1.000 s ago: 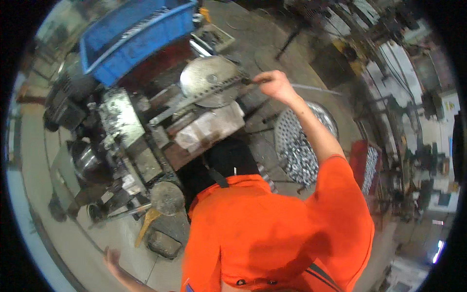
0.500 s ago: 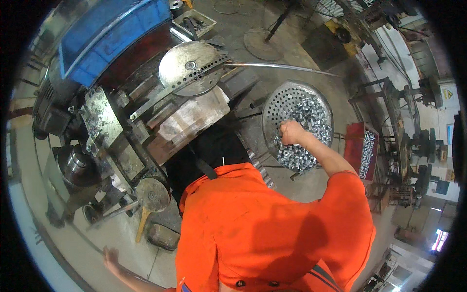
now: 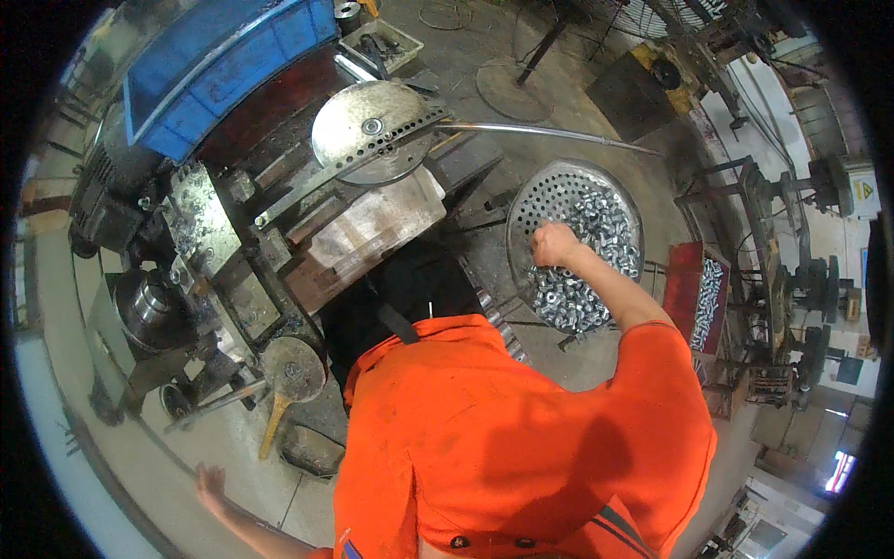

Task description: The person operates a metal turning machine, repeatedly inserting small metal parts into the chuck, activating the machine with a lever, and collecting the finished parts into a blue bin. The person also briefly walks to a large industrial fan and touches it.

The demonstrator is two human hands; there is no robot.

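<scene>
My right hand (image 3: 556,244) is down in the perforated metal pan (image 3: 540,200) off to my right, fingers curled into the heap of small shiny steel nuts (image 3: 589,265). Can't tell if I've really got any gripped. They're silvery, piled loose, mostly on the near side of the round pan. My left hand (image 3: 210,483) hangs open, fingers spread, low by the floor beside the greasy machine (image 3: 270,233).

One round perforated metal basin (image 3: 559,191) holds too many small silvery nuts (image 3: 577,298) to count; one blue plastic crate (image 3: 223,74); one round drilled steel disc (image 3: 372,130); two hands.
</scene>
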